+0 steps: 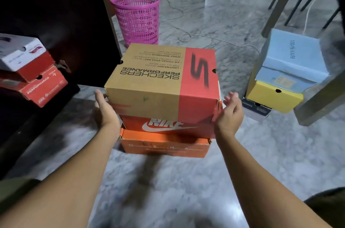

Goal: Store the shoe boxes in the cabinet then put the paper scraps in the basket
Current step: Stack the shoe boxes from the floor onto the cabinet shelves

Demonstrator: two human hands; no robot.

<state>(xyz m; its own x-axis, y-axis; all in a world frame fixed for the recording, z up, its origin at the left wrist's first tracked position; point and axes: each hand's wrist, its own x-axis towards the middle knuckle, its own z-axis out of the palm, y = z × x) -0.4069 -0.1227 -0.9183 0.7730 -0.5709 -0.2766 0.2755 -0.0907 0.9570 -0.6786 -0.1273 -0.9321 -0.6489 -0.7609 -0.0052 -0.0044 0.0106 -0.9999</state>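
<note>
Matt cardboard box (160, 74); glossy marble floor (242, 153); plastic basket (137, 17)

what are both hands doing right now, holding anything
Left hand: open, flat against the left side of the Skechers box, not gripping.
Right hand: open, holding nothing, just beside the box's right side.

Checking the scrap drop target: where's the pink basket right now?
In the head view the pink basket stands on the marble floor, upper left of centre, beside the dark cabinet and behind the Skechers box.
</note>
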